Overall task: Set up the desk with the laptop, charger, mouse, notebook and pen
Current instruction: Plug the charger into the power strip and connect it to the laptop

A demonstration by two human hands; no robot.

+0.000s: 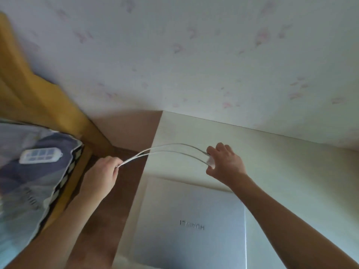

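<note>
Over desk, hands stretch charger cable (brick mostly hidden).

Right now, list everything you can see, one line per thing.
Laptop: one, silver, lid closed, flat on the desk.
Charger cable: one, white, doubled, stretched between both hands.
Charger plug: one, white, in the right hand.
Desk: one, cream, against the wall.
Power strip: one, white, on the pillow.
Pillow: one, blue-grey patterned, far left.
Curtain: one, yellow, upper left.
Wall: pale, pink floral pattern.
Left hand: pinching the cable.
Right hand: gripping the plug.
</note>
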